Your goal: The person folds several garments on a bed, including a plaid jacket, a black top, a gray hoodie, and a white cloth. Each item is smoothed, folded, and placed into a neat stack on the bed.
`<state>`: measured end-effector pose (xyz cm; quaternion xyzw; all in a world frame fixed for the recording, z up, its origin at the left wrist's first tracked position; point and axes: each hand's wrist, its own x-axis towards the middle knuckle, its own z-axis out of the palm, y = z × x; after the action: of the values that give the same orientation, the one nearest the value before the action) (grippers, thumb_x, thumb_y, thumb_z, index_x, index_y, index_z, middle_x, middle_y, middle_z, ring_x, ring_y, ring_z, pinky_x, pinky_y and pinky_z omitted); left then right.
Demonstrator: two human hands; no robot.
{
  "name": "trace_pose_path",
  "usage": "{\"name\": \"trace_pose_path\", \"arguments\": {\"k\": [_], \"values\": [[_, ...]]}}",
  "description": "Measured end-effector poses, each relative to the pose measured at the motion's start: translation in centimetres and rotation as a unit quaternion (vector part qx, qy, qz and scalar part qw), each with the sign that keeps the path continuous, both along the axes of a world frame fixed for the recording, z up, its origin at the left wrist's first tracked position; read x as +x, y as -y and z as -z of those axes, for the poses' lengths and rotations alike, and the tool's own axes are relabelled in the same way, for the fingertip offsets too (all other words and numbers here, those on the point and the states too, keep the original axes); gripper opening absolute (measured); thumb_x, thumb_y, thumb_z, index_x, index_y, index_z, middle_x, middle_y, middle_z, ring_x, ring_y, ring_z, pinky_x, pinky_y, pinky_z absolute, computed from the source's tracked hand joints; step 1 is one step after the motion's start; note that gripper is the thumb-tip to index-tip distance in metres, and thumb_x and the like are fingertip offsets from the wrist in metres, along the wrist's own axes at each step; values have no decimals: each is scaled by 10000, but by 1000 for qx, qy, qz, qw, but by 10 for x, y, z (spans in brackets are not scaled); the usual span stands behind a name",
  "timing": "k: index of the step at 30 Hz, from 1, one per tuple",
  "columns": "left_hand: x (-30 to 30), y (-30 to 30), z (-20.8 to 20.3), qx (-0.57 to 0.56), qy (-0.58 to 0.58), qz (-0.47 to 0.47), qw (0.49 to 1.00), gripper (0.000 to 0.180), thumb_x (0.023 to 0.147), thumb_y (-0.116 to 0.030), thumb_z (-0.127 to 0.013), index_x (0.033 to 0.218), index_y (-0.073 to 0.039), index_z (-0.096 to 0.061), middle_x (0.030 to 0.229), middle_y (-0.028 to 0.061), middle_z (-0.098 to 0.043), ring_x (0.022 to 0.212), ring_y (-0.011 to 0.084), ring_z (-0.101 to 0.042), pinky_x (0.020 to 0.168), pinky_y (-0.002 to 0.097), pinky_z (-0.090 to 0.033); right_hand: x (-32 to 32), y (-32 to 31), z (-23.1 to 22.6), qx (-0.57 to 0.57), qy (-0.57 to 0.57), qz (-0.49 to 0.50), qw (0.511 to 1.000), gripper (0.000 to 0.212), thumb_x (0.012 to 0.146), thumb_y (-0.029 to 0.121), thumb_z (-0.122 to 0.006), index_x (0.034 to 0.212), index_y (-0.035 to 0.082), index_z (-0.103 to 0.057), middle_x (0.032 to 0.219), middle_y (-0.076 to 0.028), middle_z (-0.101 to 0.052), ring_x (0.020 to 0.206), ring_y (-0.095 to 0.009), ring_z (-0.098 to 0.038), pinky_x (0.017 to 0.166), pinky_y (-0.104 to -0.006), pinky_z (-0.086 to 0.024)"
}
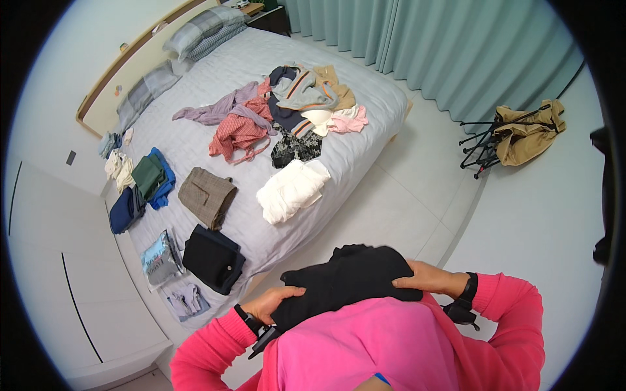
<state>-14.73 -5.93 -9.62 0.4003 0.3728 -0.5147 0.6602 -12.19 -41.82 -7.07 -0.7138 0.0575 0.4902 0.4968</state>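
A black garment (345, 277) is held in front of the person's pink top (365, 339), beside the bed (235, 65). The left hand (275, 304) grips its left end, thumb on top; the right hand (422, 277) grips its right end likewise. On the bed's near corner, a clear plastic bag (156, 253) encloses folded grey cloth (167, 268). Folded black clothing (212, 259) lies just beside this bag; whether the nearby lavender bundle (188, 300) is also bagged cannot be told.

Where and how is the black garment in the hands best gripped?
The black garment is probably best gripped at its two ends, one hand from each side, thumbs on top, as the left hand and right hand do: it is wide, soft cloth.
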Motion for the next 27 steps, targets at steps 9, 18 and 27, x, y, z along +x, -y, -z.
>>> {"name": "trace_pose_path", "arguments": {"k": [9,18,27], "values": [[16,-7,36,-48,70,94,992,335,900,-222,-566,1160,-14,-592,1009,85,-678,858,175,-673,732,268,-560,37,-34,-10,185,314,-382,849,794,842,307,-615,1432,-28,-202,1405,-275,-323,1315,-399,-316,1097,-392,-267],[64,-28,73,-180,152,-74,969,486,965,-454,-433,1231,-62,-536,1149,83,-634,1003,204,-629,864,350,-509,71,-82,11,128,118,-358,917,756,825,398,-649,1353,-65,-369,1122,-176,-620,989,-246,-597,904,-305,-450],[47,-48,73,61,434,-248,864,389,957,-369,-451,1177,-58,-527,1104,68,-602,1037,198,-568,860,327,-445,141,-29,5,183,-87,111,973,463,854,222,-627,1209,-59,-531,1131,-156,-631,993,-222,-642,897,-317,-509]]}}
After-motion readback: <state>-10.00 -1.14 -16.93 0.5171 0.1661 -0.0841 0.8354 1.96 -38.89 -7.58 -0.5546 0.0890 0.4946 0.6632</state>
